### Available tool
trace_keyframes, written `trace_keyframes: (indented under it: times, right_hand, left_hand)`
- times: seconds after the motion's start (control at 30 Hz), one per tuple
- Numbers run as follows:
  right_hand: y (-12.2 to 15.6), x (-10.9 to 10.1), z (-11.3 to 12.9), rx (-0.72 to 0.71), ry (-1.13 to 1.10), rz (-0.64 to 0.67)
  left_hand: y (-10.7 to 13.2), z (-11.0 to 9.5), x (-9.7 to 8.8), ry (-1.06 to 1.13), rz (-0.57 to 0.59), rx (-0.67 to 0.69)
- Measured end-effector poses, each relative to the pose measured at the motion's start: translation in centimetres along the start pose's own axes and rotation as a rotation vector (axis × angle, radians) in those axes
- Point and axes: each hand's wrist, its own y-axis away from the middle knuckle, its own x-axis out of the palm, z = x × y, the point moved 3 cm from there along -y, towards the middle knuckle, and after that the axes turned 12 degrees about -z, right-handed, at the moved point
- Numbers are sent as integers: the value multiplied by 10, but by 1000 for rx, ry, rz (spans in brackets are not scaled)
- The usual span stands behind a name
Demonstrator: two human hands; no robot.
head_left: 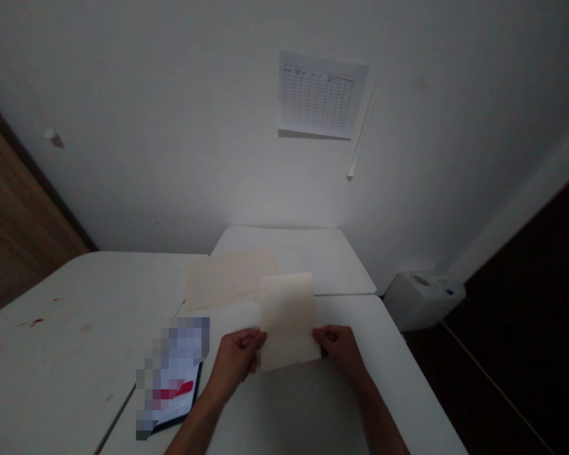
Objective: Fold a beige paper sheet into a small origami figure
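The left grip (239,355) pinches the left edge of a cream sheet (288,319) between thumb and fingers; the right grip (340,349) pinches the right edge opposite, both toward the near corners. We find the sheet over the counter (403,379), between the two; whether its near edge touches the surface we cannot tell. We judge it very light, thin and flexible, easily creased or torn, and best taken by opposite edges under slight tension. We see a plain, matt, roughly rectangular face, dimmer on the near side. Farther out, to the far left, lies a larger beige sheet (225,281); near left, a lit-screen device (183,401).
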Motion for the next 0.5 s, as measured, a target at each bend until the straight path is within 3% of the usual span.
trace_keyframes:
  times: [0.13, 0.33, 0.5]
  right_hand:
    - [0, 0, 2, -33, 6, -25]
    - [1, 2, -1, 24, 29, 66]
    - [0, 0, 1, 20, 63, 37]
  left_hand:
    - [1, -2, 1, -3, 0, 0]
    - [2, -6, -3, 10, -45, 0]
    - [3, -8, -1, -2, -35, -5]
